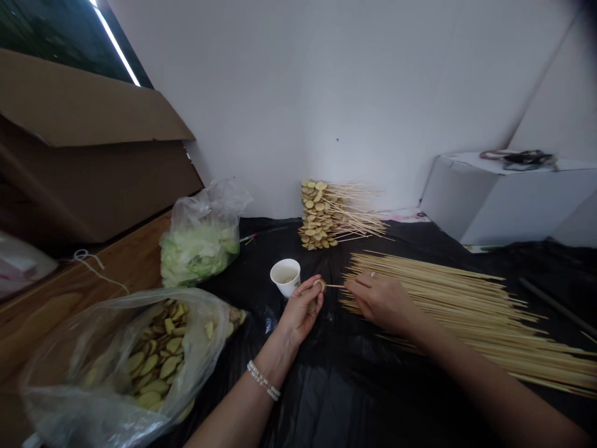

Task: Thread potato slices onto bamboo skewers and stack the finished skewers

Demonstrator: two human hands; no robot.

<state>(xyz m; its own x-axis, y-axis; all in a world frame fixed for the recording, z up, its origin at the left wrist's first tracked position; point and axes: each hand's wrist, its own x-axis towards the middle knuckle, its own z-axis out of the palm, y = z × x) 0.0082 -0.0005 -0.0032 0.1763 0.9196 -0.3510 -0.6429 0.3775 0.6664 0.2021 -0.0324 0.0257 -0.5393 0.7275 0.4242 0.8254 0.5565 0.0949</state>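
My left hand [302,310] pinches a small round potato slice [319,285] between its fingertips over the black plastic sheet [345,386]. My right hand [380,297] grips a thin bamboo skewer [334,286] whose tip touches the slice. The right hand rests on a wide pile of bare skewers [471,317]. A clear bag of potato slices [158,354] lies at the near left. A stack of loaded skewers [326,214] leans against the white wall behind.
A white paper cup [285,276] stands just left of my hands. A bag of green leaves [200,246] sits behind it. A cardboard box [88,162] fills the far left on a wooden surface [125,261]. A white box [504,196] stands at the right.
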